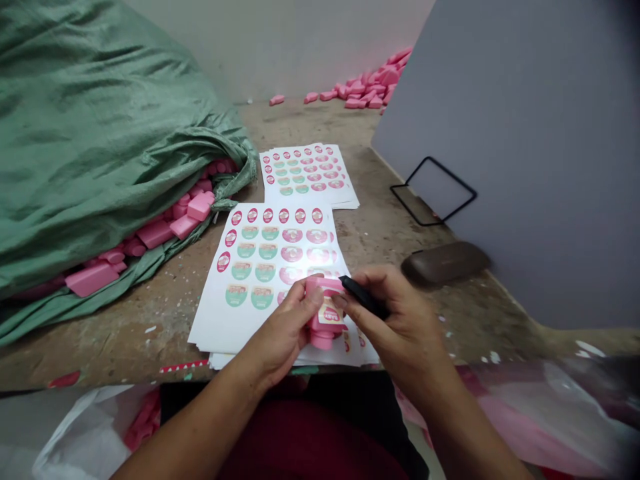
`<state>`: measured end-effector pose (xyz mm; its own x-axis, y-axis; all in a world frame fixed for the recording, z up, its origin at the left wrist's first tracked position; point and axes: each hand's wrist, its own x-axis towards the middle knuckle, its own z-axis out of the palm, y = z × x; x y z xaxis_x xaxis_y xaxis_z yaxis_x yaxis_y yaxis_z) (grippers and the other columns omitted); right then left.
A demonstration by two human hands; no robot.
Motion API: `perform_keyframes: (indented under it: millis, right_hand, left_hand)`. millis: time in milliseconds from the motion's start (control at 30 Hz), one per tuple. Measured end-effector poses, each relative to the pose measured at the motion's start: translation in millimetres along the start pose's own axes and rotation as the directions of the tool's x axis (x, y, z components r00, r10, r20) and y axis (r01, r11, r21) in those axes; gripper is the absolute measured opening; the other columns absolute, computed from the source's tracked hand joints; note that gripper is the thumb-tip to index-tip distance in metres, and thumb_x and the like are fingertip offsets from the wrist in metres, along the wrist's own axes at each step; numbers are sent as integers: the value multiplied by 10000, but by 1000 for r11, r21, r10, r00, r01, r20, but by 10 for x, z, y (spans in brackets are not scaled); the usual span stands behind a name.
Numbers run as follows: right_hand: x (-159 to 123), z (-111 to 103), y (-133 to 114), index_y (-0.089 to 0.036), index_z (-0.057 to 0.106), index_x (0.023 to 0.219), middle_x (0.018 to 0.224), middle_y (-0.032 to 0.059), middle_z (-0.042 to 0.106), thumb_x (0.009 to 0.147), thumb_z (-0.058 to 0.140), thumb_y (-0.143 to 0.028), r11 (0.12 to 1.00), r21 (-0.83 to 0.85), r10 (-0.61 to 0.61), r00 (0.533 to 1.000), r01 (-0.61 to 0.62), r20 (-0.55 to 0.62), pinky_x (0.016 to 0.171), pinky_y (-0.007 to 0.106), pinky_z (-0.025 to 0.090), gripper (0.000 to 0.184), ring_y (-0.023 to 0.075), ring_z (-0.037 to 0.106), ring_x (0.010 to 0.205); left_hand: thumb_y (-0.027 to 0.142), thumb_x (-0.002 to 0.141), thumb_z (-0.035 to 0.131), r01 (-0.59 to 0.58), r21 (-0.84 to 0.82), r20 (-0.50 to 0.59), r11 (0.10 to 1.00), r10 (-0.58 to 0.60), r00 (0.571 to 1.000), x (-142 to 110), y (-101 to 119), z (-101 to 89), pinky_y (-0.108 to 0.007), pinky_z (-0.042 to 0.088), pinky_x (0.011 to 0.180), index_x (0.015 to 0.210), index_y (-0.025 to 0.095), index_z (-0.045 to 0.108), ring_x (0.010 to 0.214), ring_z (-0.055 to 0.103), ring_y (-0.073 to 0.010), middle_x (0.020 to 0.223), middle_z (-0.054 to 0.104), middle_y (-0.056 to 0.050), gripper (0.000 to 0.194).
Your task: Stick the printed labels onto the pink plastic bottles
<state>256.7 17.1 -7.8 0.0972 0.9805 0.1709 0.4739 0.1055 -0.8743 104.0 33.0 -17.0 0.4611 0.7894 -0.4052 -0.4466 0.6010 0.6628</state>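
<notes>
My left hand [287, 327] is closed around a small pink bottle [320, 321], held over the near sheets with its cap end toward me. A pink-and-white label [330, 308] lies on the bottle's face. Between the fingers of my right hand [395, 313] is a black pen-like tool [361, 297] with a dark tip, possibly a cutter. The thumb of that hand presses at the label's edge. Beneath both hands is a stack of sticker sheets [215, 327] printed with rows of green, pink and red labels.
Behind lies another stack of sticker sheets [310, 175]. A green sack [125, 133] on the left spills pink bottles [93, 277]. More pink bottles [370, 90] are heaped at the back wall. A brown case [445, 262] and a black wire frame [433, 192] are beside the grey panel [525, 153].
</notes>
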Motion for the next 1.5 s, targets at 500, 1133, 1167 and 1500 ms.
perform_keyframes:
  millis: [500,1133,1167,1500]
  right_hand:
    - [58,80,35,-230,601,833,696,-2,644,873,588,-340,917,-363,-222,968,167,-117,592,284,364,118,157,549,596]
    - [-83,284,255,-229,597,793,599,-33,564,831,639,-449,993,-113,-11,998,19,69,516,264,376,227,148,520,544]
    - [-117,301,262,-227,617,832,627,-19,608,870,603,-450,980,-181,-70,993,87,98,535,274,399,226,160,552,560]
    - [-374,442,276,-223,654,1096,1067,89,722,1000,373,-238,498,-498,-531,704,710,471,566,284,495,297,152,649,614]
  left_hand:
    - [104,655,785,26,78,-37,997,-23,999,-87,-49,6,-269,502,760,1144,163,549,768,615,-112,941,644,-23,546]
    - [596,694,709,399,758,-592,515,287,753,-1932,420,-1729,-332,535,811,1010,189,600,908,688,-252,925,717,-56,527]
    - [616,664,713,479,772,-615,417,301,729,-2102,406,-1894,-374,538,845,1035,197,610,948,691,-286,963,727,-71,569]
    - [560,743,615,283,858,-477,428,464,746,-1703,479,-1647,-361,563,840,1112,172,660,929,708,-247,977,748,-94,537]
